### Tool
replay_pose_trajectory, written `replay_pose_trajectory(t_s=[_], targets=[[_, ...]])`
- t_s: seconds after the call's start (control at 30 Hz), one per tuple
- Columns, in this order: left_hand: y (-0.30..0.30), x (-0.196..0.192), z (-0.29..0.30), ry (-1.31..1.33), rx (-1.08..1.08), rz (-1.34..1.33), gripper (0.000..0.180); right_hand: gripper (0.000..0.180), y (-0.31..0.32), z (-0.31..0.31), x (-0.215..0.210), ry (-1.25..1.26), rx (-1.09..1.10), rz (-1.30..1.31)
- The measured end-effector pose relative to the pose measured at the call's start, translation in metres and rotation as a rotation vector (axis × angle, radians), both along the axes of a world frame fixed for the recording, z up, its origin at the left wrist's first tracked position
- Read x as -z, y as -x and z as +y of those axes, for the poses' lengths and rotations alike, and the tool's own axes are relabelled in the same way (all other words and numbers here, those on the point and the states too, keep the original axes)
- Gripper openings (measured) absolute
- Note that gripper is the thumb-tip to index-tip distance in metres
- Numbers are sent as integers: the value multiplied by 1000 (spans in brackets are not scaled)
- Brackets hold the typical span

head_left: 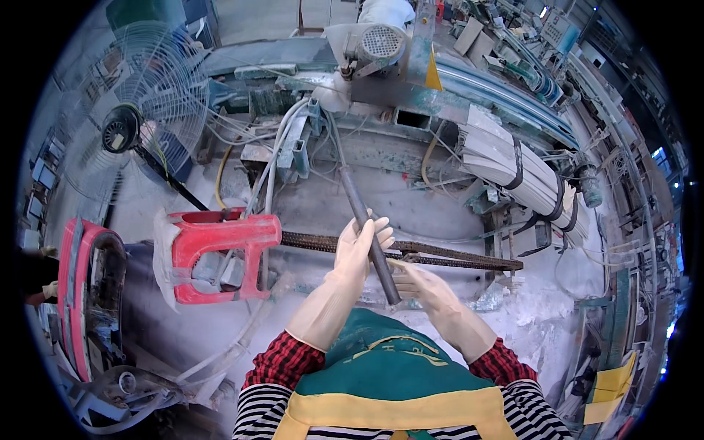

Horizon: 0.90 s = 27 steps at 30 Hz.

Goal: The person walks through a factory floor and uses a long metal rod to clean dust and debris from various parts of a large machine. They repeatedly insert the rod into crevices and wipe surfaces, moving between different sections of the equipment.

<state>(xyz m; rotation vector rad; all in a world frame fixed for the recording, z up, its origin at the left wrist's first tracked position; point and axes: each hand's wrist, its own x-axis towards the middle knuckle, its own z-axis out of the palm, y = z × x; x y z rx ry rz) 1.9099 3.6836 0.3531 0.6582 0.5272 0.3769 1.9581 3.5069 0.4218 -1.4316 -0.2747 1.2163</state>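
A dark grey rod-like tube slants down toward my apron, with a thin grey hose leading up from its far end. My left hand, in a cream rubber glove, is wrapped round the tube near its middle. Beside the tube's lower end is my right hand, gloved the same way, its fingers stretched out; whether they touch the tube is hard to tell. Below and beyond the hands runs a long dark bar with a chain, reaching right from a red frame-like housing.
A large caged fan stands at the left, near a second red housing. Strapped pale strips lie at the right. Ahead is a motor on a dusty machine. Hoses hang nearby. Another person's gloved hand shows far left.
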Motion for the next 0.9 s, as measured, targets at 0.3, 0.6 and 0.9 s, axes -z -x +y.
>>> replay_pose_trajectory(t_s=[0.3, 0.6, 0.9], targets=[[23, -12, 23, -693, 211, 62, 52, 39, 10, 63, 39, -81, 130, -64], [19, 4, 67, -444, 172, 28, 51, 35, -16, 160, 53, -216, 405, 56], [3, 12, 179, -518, 251, -165, 53, 43, -28, 263, 41, -292, 586, -22]])
